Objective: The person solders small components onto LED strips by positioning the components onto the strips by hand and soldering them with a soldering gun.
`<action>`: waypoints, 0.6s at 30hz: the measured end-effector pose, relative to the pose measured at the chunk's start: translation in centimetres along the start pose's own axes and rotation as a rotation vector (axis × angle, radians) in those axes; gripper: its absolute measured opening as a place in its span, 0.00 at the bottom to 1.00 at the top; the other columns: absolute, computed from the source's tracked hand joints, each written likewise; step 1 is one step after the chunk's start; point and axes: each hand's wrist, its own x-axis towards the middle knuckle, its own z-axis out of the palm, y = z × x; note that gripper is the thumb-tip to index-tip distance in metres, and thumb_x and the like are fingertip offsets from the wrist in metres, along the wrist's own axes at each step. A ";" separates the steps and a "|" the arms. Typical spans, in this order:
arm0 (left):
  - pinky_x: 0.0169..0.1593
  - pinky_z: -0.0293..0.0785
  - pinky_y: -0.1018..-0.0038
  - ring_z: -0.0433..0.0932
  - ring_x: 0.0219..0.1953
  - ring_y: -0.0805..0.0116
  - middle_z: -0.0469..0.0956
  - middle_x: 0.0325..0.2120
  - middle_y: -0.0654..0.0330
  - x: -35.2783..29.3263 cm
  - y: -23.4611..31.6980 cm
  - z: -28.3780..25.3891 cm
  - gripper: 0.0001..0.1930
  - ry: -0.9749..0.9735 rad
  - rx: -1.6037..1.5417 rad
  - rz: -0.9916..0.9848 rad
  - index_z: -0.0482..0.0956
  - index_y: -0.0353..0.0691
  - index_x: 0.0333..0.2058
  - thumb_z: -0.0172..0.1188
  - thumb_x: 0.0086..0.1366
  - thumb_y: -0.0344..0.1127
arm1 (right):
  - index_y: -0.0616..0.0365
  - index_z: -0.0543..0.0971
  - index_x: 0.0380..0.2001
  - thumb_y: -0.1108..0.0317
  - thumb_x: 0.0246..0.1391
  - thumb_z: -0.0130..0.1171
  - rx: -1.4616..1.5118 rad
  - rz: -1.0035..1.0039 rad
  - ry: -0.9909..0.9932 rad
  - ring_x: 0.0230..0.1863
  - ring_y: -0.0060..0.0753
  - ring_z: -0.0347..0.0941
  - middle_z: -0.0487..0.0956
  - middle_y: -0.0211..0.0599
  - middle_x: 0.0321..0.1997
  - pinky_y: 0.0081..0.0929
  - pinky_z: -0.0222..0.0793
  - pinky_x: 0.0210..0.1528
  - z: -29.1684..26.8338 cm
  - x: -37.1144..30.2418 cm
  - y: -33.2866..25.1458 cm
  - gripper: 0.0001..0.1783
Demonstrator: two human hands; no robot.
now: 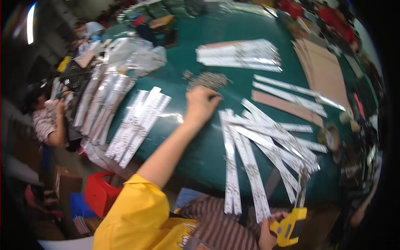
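Note:
My left hand [200, 102] reaches to the near edge of a heap of small grey metal pieces [210, 79] on the green table. Its fingers are pinched together; whatever lies between them is too small to make out. At the lower right, my right hand [268, 233] is closed around a yellow and black hand tool [288, 229] with a long metal nose pointing away from me. Close to that hand ends one of several white strips [254, 179] dotted with small parts. These strips lie fanned and crossed over one another at the table's near right.
More white strips lie left [139, 121] and in a far stack [239, 54]. Bundles in clear plastic [102, 96] sit at the left edge. Brown cardboard sheets [323, 68] and a tape roll [331, 137] are right. A red stool [102, 193] and another person [50, 118] are left.

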 end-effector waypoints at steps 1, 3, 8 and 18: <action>0.40 0.76 0.66 0.80 0.32 0.56 0.81 0.27 0.53 -0.1 0.4 0.2 0.10 -0.009 -0.007 -0.036 0.86 0.39 0.30 0.71 0.50 0.36 | 0.62 0.67 0.51 0.79 0.57 0.58 -0.370 -0.152 -0.336 0.37 0.23 0.71 0.74 0.33 0.39 0.19 0.68 0.42 0.2 0.3 -3.0 0.20; 0.43 0.71 0.62 0.78 0.33 0.56 0.80 0.26 0.55 -0.4 0.6 0.6 0.08 -0.006 -0.029 -0.030 0.86 0.40 0.29 0.70 0.51 0.36 | 0.64 0.64 0.51 0.76 0.61 0.54 -0.426 -0.281 -0.451 0.36 0.25 0.71 0.74 0.33 0.37 0.21 0.66 0.42 0.0 0.9 -3.7 0.17; 0.49 0.57 0.64 0.76 0.38 0.59 0.80 0.26 0.57 -0.8 0.6 -0.3 0.07 -0.061 0.036 -0.007 0.83 0.41 0.27 0.67 0.54 0.37 | 0.63 0.68 0.49 0.76 0.54 0.62 -0.311 -0.175 -0.432 0.37 0.29 0.73 0.75 0.35 0.37 0.25 0.69 0.42 -0.1 1.3 -2.5 0.20; 0.32 0.78 0.71 0.83 0.27 0.64 0.82 0.23 0.53 -0.5 1.2 -2.7 0.06 0.019 -0.210 -0.093 0.83 0.37 0.26 0.68 0.49 0.31 | 0.58 0.60 0.53 0.83 0.46 0.64 -0.102 -0.054 -0.298 0.44 0.23 0.66 0.66 0.33 0.43 0.21 0.66 0.48 2.6 -0.4 -1.2 0.33</action>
